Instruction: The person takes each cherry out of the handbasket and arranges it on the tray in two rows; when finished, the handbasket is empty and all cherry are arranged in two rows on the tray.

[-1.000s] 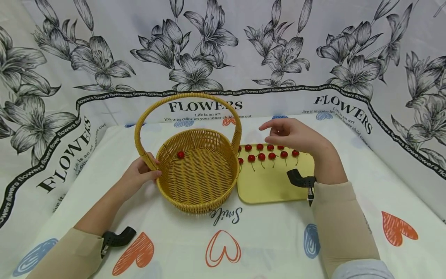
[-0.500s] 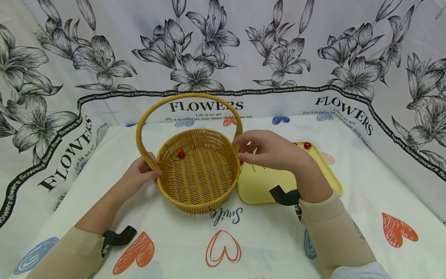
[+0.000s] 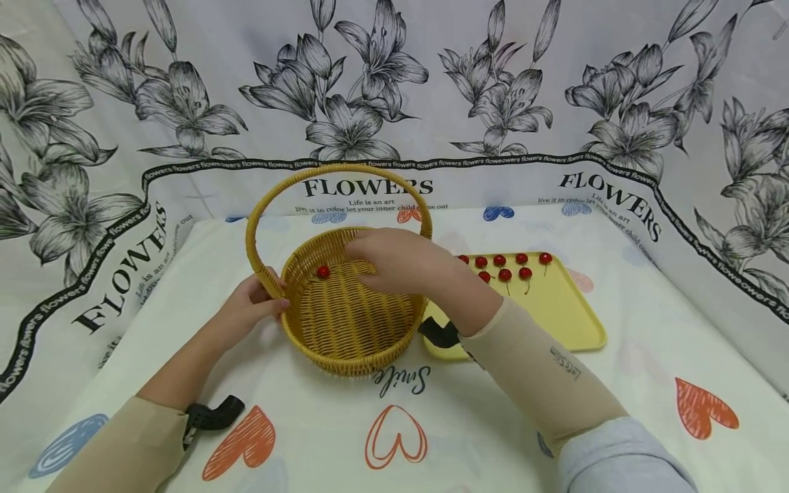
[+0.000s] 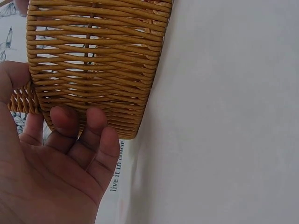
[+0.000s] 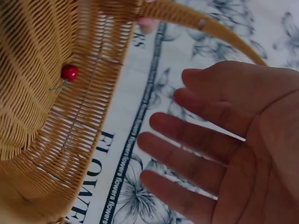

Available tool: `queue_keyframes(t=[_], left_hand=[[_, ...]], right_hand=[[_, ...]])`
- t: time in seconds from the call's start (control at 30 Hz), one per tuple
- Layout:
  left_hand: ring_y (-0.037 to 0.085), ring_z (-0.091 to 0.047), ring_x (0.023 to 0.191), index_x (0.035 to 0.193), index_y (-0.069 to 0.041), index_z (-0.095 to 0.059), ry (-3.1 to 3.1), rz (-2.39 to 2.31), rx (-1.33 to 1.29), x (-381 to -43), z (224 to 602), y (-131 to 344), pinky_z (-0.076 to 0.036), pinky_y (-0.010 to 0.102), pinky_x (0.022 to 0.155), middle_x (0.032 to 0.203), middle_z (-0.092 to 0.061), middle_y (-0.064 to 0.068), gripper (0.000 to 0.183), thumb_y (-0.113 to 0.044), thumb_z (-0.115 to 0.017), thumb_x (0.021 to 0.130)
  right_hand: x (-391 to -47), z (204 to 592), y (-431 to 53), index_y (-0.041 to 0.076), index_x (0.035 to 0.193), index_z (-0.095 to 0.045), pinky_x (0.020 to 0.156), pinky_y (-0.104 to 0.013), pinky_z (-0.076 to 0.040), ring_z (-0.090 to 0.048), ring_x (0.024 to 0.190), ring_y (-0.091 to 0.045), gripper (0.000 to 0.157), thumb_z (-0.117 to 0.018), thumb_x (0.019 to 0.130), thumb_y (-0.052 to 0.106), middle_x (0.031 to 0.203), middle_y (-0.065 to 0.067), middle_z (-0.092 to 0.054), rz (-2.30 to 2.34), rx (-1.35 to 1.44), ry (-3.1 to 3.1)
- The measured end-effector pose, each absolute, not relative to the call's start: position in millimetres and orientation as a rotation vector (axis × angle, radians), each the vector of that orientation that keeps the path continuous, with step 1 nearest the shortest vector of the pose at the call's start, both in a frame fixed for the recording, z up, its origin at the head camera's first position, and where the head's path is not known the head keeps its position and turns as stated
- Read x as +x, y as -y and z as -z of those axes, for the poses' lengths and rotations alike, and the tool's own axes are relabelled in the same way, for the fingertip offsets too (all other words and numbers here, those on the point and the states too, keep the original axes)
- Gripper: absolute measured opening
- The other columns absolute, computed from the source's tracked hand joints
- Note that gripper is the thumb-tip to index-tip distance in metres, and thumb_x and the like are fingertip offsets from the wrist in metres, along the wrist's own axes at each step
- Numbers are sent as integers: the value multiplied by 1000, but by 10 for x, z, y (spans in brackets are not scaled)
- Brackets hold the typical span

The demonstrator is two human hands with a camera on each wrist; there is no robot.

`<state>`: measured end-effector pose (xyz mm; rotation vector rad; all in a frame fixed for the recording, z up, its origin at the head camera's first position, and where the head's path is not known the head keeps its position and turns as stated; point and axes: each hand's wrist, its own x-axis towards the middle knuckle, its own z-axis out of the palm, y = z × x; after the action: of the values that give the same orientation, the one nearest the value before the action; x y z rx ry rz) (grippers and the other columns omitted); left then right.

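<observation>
A brown wicker basket (image 3: 357, 352) with a tall arched handle (image 3: 337, 168) stands on the table. My left hand (image 3: 249, 308) grips it at the left foot of the handle, thumb at the rim and fingers against the outer wall (image 4: 98, 60). One red cherry (image 3: 323, 272) lies inside near the left wall; its stem shows in the right wrist view. Over the basket's interior hovers my right hand (image 3: 401, 263), its fingers (image 5: 187, 154) loosely extended and no object visible in them. To the right, several red cherries (image 3: 505, 275) with stems lie in rows on a yellow tray (image 3: 570, 311).
A white cloth (image 3: 308, 438) printed with hearts covers the table. Behind it rises a flower-printed backdrop (image 3: 345, 130). The tray sits close beside the basket's right side, partly under my right forearm (image 3: 542, 370).
My right hand has moved left from above the tray, past the right side of the handle, to over the basket. The left hand keeps its grip, and the cherry in the basket stays put.
</observation>
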<state>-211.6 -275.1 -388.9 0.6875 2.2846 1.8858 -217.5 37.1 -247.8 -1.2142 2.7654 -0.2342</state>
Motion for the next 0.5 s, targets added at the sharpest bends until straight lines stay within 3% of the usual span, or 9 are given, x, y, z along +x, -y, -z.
queue_keyframes(t=[0.23, 0.4, 0.5], left_hand=[[15, -63, 73, 115, 9, -48, -2282, -1875, 657, -2118, 3880, 2752, -57, 31, 65, 89, -64, 4, 22, 5, -60, 97], [16, -63, 73, 116, 11, -47, -2305, -1843, 622, -2100, 3869, 2752, -57, 33, 65, 89, -63, 5, 25, 4, -62, 97], [17, -62, 73, 117, 10, -48, -2311, -1837, 608, -2088, 3858, 2765, -57, 34, 65, 90, -64, 6, 26, 2, -63, 97]], right_hand=[[-2563, 2622, 153, 15, 138, -63, 99, -32, -48, -59, 118, -15, 41, -62, 98, 9, 134, 1, -63, -93, -1076, -2691], [-2703, 2852, 427, 14, 125, -67, 89, -33, -51, -62, 104, -17, 25, -59, 101, 9, 121, -1, -67, -333, -1082, -2673], [-2699, 2964, 560, 14, 119, -68, 91, -35, -54, -64, 105, -18, 19, -57, 104, 11, 120, -3, -68, -453, -1131, -2700]])
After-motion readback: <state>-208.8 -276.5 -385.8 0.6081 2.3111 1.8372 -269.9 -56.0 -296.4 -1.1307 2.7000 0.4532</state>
